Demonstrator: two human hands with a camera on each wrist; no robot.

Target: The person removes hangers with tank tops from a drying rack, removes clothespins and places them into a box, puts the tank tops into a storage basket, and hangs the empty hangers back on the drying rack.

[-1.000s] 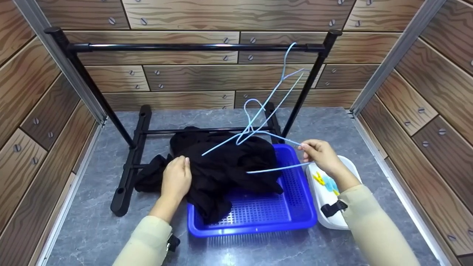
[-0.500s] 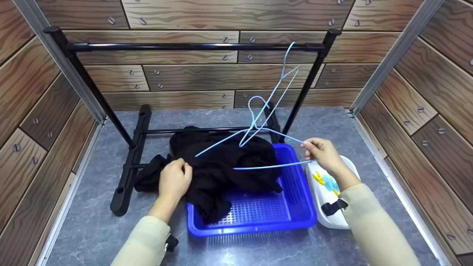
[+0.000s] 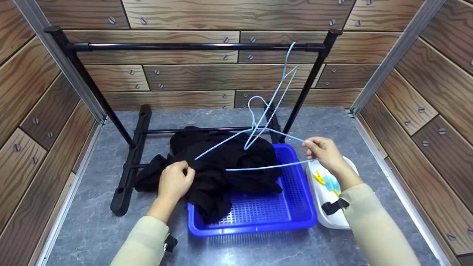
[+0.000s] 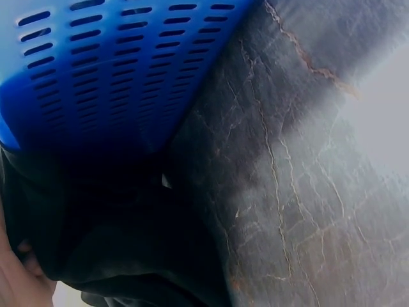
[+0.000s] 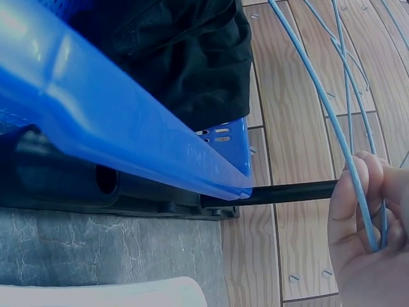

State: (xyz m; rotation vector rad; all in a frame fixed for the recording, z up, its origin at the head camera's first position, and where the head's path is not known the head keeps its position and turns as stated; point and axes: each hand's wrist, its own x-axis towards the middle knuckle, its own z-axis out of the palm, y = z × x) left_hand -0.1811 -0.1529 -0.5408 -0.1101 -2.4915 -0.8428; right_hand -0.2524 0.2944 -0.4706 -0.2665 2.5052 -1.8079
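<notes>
A crumpled black garment (image 3: pixel 218 147) lies over the left and back of a blue basket (image 3: pixel 255 231). My left hand (image 3: pixel 176 180) grips the garment's cloth at its left side, fingers curled; in the left wrist view, dark cloth (image 4: pixel 128 236) drapes beside the fingers. My right hand (image 3: pixel 324 152) pinches the right end of a blue wire hanger (image 3: pixel 286 136); the right wrist view has the wire (image 5: pixel 316 83) between thumb and fingers. The hanger's left end disappears into the black cloth, near my left hand, with its hook standing up.
Another blue hanger (image 3: pixel 276 90) hangs from the top rail (image 3: pixel 184 47) of a black rack, partly in front of the held hanger. To the right, a white tray (image 3: pixel 332 221) holds yellow clothespins (image 3: pixel 318 178) and something light blue. Wood-patterned walls enclose three sides.
The held hanger has shifted slightly right and up, and more of its left arm and lower bar shows outside the cloth. My left hand has lowered a little. The hanging hanger has swung slightly.
</notes>
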